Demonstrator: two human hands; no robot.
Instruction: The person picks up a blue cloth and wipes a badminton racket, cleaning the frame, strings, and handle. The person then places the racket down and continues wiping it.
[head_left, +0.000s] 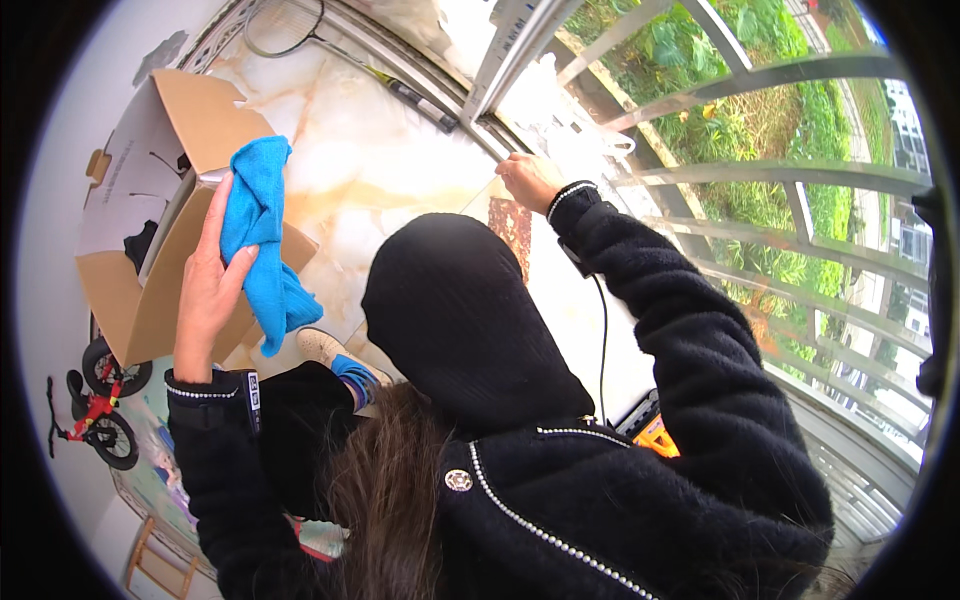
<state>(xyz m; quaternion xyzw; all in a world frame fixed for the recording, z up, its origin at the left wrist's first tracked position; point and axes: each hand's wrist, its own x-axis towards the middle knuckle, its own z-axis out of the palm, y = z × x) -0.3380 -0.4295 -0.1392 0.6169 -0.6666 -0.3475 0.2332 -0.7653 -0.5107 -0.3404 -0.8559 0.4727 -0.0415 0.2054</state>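
Observation:
A bright blue cloth (262, 247) hangs loosely bunched from my left hand (212, 277), its thumb and fingers along the cloth's left side. Just behind that hand, an open cardboard box (169, 277) has its flaps spread and dark items inside. My right hand (531, 182) is curled beside the metal track of the sliding door (491, 139). Its fingertips bend inward, so whether they hold or touch anything is hidden. A black cable (604, 345) runs down from a small device at my right wrist.
A badminton racket (360, 64) lies on the marble-patterned floor (352, 157) along the door track. Metal railings (750, 172) stand to the right, with plants beyond. A red balance bike (97, 412) is at the left. An orange and black object (652, 435) sits beneath my right arm.

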